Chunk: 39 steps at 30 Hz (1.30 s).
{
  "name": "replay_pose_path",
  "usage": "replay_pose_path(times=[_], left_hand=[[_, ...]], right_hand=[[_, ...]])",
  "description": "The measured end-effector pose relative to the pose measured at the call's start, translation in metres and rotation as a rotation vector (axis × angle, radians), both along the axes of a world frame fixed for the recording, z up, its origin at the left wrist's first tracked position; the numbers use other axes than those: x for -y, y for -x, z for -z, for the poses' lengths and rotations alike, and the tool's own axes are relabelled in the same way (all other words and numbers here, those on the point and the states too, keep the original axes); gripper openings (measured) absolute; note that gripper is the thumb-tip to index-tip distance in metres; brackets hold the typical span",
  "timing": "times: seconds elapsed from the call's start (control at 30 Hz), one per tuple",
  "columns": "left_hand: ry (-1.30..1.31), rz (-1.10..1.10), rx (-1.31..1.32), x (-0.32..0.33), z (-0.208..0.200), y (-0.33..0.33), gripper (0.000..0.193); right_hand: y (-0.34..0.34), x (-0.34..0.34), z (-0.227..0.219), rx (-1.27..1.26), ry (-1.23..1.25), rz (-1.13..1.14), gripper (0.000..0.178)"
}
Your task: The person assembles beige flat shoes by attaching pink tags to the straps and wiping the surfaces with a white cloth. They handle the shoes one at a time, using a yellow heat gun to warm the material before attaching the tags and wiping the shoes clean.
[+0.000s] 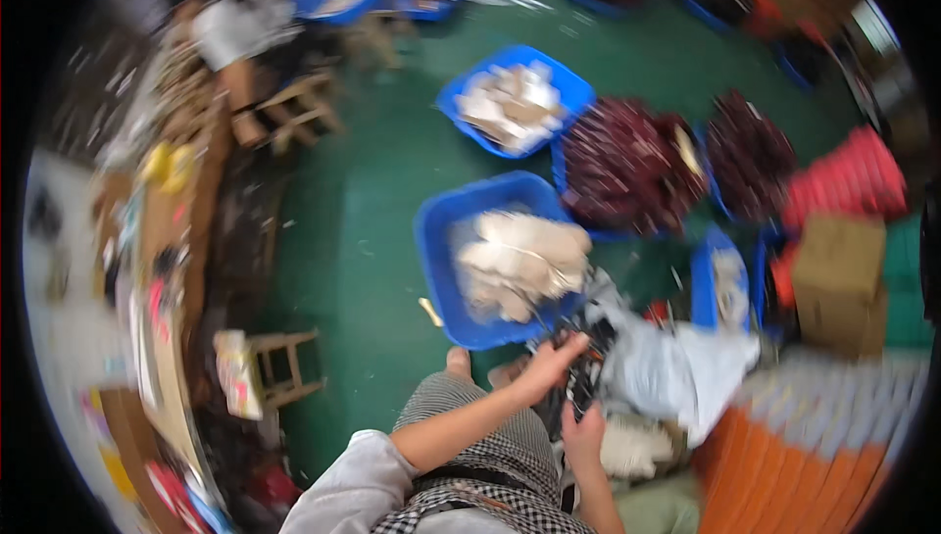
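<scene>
Two hands are holding one black bundle (585, 377). Your left hand (552, 367) is gripping it from the left, and your right hand (585, 428) is gripping its low end. Blur is hiding some of your fingers, so I cannot tell how hard you are squeezing. The bundle is sitting between your hands, just by the near right corner of the blue tub (428, 245). I cannot tell if it is touching the tub. Soft white cloth (524, 250) is lying in the tub, and a pale bag (667, 372) is spreading out to the right of your hands.

The bundle is shining a bit, so it may be feeling slippery. It is looking light, soft and floppy to me, not stiff, and likely not easy to break. Its loose bits are sticking out, so a pinch at the edge may be letting some slide away. Your best hold is probably going around the thick middle, with your whole hand wrapping it and your other hand minding the low end.
</scene>
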<state>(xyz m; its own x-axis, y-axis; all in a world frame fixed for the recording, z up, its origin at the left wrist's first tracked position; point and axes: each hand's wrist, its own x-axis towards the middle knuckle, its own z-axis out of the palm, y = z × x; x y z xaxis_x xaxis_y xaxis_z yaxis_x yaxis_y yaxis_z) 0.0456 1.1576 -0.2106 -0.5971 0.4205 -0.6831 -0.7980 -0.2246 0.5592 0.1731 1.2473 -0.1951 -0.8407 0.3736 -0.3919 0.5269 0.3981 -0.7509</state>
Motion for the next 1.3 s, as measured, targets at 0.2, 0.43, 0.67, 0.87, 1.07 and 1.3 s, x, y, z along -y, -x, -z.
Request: replay_pose_path(times=[0.2, 0.43, 0.67, 0.87, 1.07, 1.3], left_hand=[[-0.042, -0.303, -0.266, 0.153, -0.072, 0.010, 0.037], [0.135, -0.834, -0.342, 0.427, -0.099, -0.028, 0.034], [0.437, -1.114, -0.503, 0.670, -0.190, -0.026, 0.034], [0.481, -1.372, -0.443, 0.839, -0.211, -0.028, 0.029], [0.583, -1.467, -0.456, 1.014, -0.197, 0.023, 0.028], [0.796, -1.464, -0.296, 1.190, -0.193, 0.095, 0.047]], right_hand=[[0.058, 0.118, -0.050, -0.451, 0.154, -0.363, 0.025], [0.097, 0.360, -0.074, -0.616, 0.326, -0.939, 0.019], [0.136, 0.614, -0.145, -0.454, 0.473, -1.157, 0.026], [0.162, 0.796, -0.148, -0.436, 0.650, -1.342, 0.025], [0.232, 0.983, -0.127, -0.283, 0.796, -1.470, 0.025], [0.337, 1.168, -0.116, -0.255, 0.816, -1.636, 0.027]])
